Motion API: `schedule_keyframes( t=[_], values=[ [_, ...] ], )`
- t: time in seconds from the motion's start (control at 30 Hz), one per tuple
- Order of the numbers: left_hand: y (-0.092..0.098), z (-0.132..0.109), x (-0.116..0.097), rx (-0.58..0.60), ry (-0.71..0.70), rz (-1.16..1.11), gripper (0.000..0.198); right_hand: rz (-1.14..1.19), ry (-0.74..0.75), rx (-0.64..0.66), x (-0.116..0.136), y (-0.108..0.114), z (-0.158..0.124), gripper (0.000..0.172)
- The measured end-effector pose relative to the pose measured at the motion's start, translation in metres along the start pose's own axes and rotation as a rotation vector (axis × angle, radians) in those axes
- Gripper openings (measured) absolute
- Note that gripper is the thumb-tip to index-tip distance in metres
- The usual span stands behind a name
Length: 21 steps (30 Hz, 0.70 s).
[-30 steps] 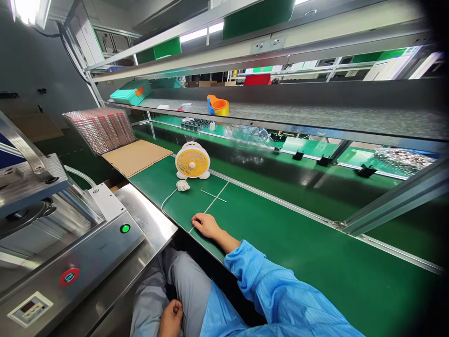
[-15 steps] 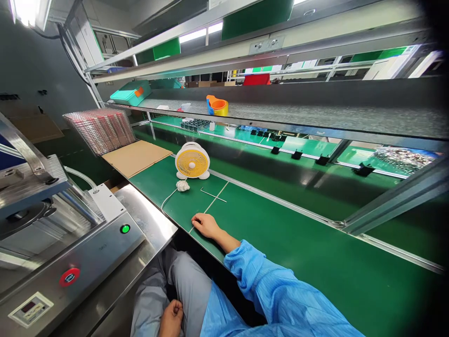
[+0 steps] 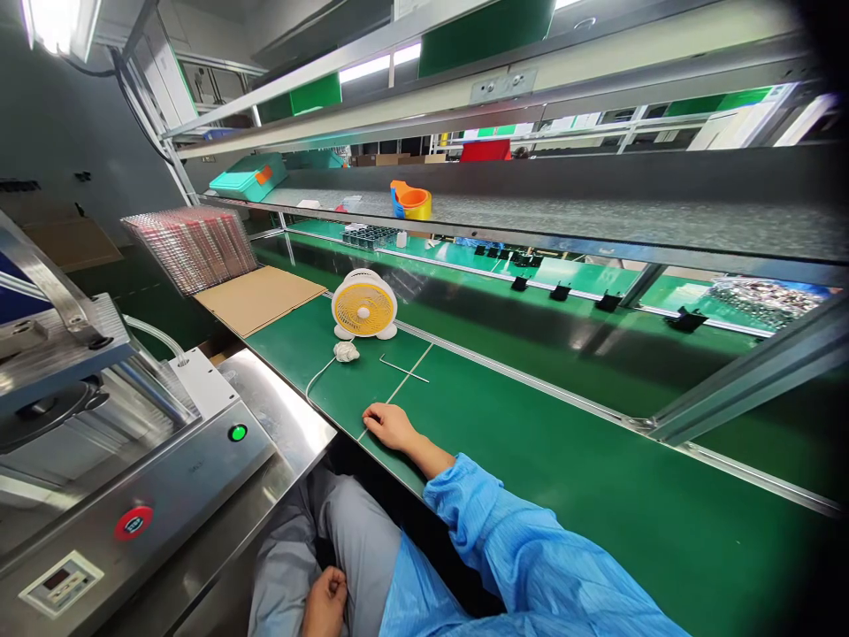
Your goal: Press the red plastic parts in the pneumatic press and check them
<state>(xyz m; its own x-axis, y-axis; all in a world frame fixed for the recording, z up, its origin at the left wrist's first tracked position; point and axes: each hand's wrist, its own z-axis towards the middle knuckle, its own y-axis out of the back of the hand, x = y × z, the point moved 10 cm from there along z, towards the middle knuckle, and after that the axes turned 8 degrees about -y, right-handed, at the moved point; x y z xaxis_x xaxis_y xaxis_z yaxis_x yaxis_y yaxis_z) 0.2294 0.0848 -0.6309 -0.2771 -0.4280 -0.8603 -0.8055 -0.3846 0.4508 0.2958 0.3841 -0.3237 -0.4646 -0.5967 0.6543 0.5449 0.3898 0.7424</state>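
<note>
My right hand (image 3: 388, 425) rests on the green tabletop (image 3: 523, 478) near its front edge, fingers curled in, with nothing seen in them. Down on my lap, over the grey trousers, lies my left hand (image 3: 325, 603), also closed and showing nothing in its grip. Beyond the right hand is a bent metal rod like a hex key (image 3: 404, 368), lying flat. Farther back stands a small white fan with a yellow grille (image 3: 364, 310). In front of it a bundled white cord (image 3: 346, 352) lies on the table, one strand running to the edge.
A steel machine with a lit green button (image 3: 237, 433) and a red stop button (image 3: 133, 523) stands at left. Cardboard (image 3: 262, 299) and stacked clear trays (image 3: 192, 248) sit at the table's far end. Above runs a shelf (image 3: 531, 217) with a teal box (image 3: 245, 180) and orange-yellow tape rolls (image 3: 415, 202).
</note>
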Motion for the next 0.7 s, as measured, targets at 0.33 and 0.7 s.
schedule_keyframes(
  t=[0.33,0.7],
  values=[
    [0.001,-0.001,-0.005,0.009,-0.013,0.001,0.018,-0.016,0.007,0.000,0.001,0.000,0.000,0.011],
    [0.004,-0.002,-0.012,0.012,0.008,0.009,0.017,-0.020,0.007,0.009,0.001,-0.001,0.001,0.012]
  ],
)
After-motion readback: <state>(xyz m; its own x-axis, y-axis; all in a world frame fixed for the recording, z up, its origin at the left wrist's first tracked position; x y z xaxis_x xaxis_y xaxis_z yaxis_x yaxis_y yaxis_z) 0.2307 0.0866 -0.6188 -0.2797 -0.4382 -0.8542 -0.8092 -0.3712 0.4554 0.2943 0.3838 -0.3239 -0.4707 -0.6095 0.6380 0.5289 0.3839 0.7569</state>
